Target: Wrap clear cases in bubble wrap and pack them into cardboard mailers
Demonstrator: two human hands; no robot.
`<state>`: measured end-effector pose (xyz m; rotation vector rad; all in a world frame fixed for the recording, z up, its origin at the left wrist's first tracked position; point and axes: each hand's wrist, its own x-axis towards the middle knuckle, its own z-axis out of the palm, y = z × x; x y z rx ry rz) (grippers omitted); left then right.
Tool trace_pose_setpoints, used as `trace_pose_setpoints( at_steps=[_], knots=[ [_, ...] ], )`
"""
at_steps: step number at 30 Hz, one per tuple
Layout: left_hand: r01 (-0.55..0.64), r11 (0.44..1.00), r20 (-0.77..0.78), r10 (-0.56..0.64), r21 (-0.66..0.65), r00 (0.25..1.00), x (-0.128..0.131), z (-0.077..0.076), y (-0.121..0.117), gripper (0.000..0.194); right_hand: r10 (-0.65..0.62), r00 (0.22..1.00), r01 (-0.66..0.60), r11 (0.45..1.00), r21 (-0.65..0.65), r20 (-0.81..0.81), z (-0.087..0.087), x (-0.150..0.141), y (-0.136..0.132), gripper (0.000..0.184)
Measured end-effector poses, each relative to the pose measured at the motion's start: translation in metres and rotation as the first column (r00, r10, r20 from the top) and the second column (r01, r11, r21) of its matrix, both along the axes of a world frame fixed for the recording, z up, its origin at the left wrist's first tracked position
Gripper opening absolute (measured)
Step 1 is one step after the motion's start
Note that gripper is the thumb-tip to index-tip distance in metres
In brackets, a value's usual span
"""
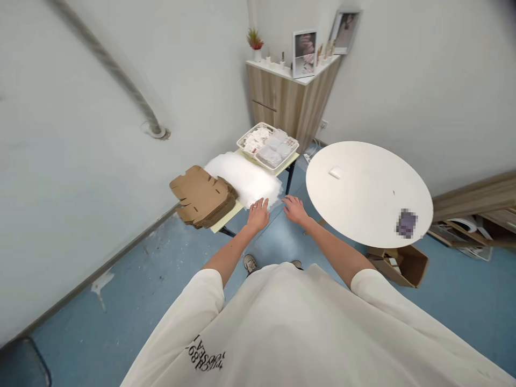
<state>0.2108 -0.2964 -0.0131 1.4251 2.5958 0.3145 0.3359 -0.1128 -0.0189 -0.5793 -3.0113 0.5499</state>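
My left hand [258,214] reaches forward with its fingers apart, at the near edge of a pile of white, soft-looking sheets [244,176]; whether it touches them I cannot tell. My right hand [294,209] is held out beside it, fingers spread and nothing in them, between the sheets and a round white table [363,188]. Left of the sheets lies a stack of flat brown cardboard boxes [203,196], unfolded. Behind them, white baskets [278,165] hold white and clear-wrapped items. All these rest on a narrow pale-yellow table [228,217].
A wooden cabinet [278,102] with picture frames, a plant [255,43] and small bottles fills the corner. On the round table lie a small white object [335,172] and a blurred-out item [407,223]. An open cardboard box [415,266] stands below its right side.
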Motion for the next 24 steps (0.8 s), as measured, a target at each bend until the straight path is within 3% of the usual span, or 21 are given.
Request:
trace_pose_setpoints(
  at_steps=[7, 12, 18, 24],
  knots=[
    [-0.127, 0.992, 0.004, 0.127, 0.004, 0.992, -0.088, 0.003, -0.111, 0.052, 0.184, 0.983, -0.184, 0.983, -0.021, -0.004, -0.001, -0.106, -0.1, 0.044],
    [-0.225, 0.972, -0.002, 0.225, -0.065, 0.974, -0.151, 0.0, -0.167, 0.047, 0.255, 0.967, -0.254, 0.967, -0.033, 0.027, -0.001, -0.166, -0.157, 0.045],
    [-0.266, 0.951, 0.047, 0.276, -0.155, 0.96, -0.194, -0.009, -0.199, 0.04, 0.34, 0.94, -0.341, 0.94, 0.026, 0.039, -0.003, -0.211, -0.193, 0.044],
    [-0.259, 0.957, 0.14, 0.276, -0.132, 0.951, -0.216, -0.013, -0.209, 0.041, 0.329, 0.941, -0.336, 0.935, 0.117, 0.077, 0.003, -0.237, -0.201, 0.044]
  ],
)
